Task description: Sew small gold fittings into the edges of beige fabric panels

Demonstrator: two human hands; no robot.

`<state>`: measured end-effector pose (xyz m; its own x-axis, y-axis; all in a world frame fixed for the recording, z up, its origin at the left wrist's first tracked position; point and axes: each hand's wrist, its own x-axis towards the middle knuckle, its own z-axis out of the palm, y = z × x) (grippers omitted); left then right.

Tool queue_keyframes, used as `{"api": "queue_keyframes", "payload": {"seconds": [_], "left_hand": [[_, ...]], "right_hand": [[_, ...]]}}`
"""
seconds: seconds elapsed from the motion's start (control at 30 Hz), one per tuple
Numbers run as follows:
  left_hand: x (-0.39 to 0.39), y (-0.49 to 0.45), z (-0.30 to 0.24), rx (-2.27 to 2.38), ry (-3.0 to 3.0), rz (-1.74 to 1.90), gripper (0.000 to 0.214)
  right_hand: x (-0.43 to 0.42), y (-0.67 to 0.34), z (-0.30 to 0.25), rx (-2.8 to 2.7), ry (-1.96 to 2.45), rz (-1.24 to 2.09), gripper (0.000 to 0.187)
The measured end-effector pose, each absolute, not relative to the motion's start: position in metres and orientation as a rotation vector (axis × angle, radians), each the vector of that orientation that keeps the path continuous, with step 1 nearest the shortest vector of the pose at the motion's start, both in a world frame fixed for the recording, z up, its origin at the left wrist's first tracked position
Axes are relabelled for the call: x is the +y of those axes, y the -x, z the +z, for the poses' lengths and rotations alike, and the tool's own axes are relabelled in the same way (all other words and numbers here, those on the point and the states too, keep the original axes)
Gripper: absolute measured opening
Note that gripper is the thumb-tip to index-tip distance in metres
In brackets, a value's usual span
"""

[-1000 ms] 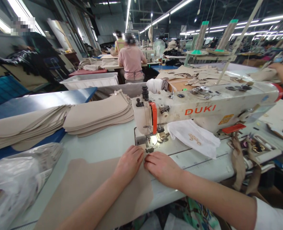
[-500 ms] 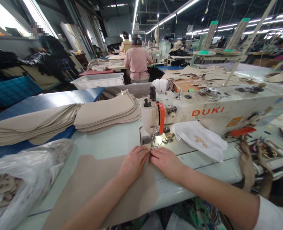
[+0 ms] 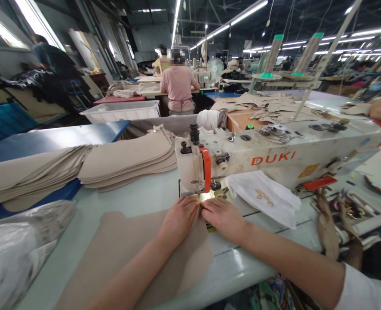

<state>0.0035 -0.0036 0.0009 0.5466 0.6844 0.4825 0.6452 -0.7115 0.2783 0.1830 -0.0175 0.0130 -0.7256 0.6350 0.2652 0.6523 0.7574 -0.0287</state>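
Observation:
A large beige fabric panel (image 3: 129, 245) lies on the pale table in front of the sewing machine (image 3: 242, 150). My left hand (image 3: 180, 217) is closed on the panel's upper right edge, fingertips pinched together. Right beside it, my right hand (image 3: 222, 217) pinches the same edge, its fingertips almost touching those of the left. Both hands are just in front of the lit needle area (image 3: 206, 196), which they partly cover. What lies between the fingertips is mostly hidden.
Stacks of beige cut panels (image 3: 129, 161) lie at the left, near a clear plastic bag (image 3: 13, 254). A white cloth (image 3: 263, 196) rests under the machine arm. At the right is a tray (image 3: 367, 215) of small parts. Other people, one in a pink shirt (image 3: 179, 88), are farther back.
The hands and the panel edge have moved slightly closer to the needle area. The camera view has shifted, so the machine and stacks appear farther left.

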Motion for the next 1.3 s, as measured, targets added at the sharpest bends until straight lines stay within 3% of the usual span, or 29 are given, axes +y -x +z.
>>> {"api": "queue_keyframes", "payload": {"seconds": [1.07,1.3], "left_hand": [[0.010,0.000,0.004,1.134,-2.648,0.944,0.029],[-0.008,0.006,0.004,1.244,-2.719,0.786,0.029]], "right_hand": [[-0.011,-0.180,0.004,-2.596,1.081,-0.109,0.006],[-0.017,-0.185,0.005,-2.567,0.970,-0.043,0.007]]}}
